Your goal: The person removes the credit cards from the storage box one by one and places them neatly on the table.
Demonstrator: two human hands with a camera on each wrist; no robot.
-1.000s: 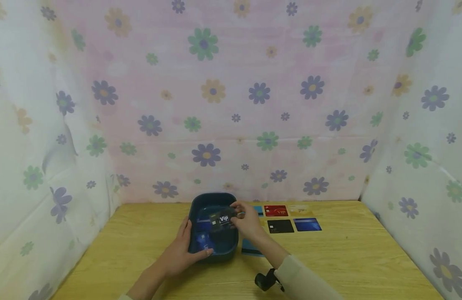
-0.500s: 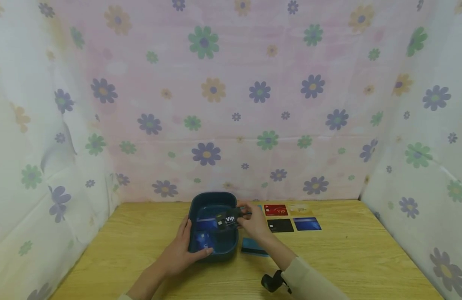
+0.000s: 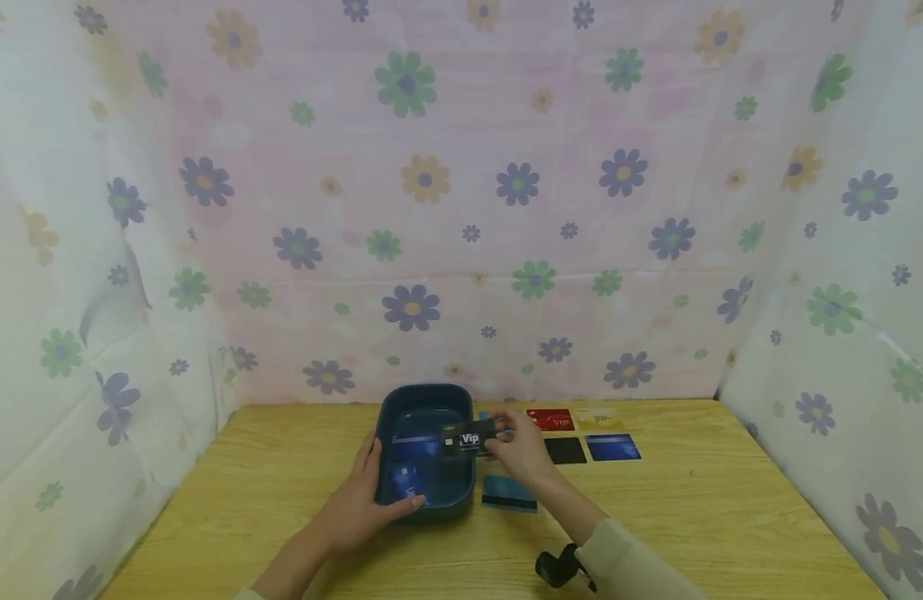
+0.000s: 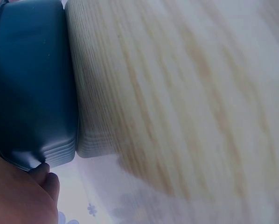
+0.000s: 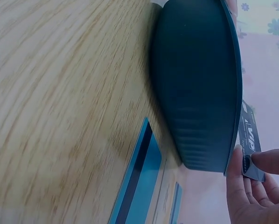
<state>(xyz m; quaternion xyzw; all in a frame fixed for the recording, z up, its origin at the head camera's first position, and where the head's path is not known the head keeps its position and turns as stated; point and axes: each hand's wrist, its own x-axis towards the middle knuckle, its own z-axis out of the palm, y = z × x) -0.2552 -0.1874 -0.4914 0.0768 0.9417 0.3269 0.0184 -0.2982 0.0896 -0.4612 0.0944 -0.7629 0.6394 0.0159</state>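
Rightward goes the black VIP card (image 3: 472, 438): a second ago it hung over the middle of the dark blue tub (image 3: 425, 402), and now it sits above the tub's right rim, carried there by the right hand (image 3: 517, 452). That hand pinches the card by its right end, thumb against fingertips (image 5: 269, 161), with the card face up and nearly level. From the right wrist view the card pokes out just past the tub's edge, close against the rim; whether it touches I cannot tell.

On the other side, the left hand (image 3: 374, 496) grips the tub's left wall, the thumb hooked over the near rim and the fingers along the outside. Inside the tub, just beside that thumb, lies a blue card (image 3: 405, 482).

Below the pinching hand, on the wooden table (image 3: 694, 517), a teal card (image 3: 509, 492) with a dark stripe lies flat just beside the tub. Beyond the right hand's knuckles sit a red card (image 3: 554, 419) and a gold card (image 3: 600, 417), with a black card (image 3: 565, 450) and a blue-patterned card (image 3: 614, 447) nearer.
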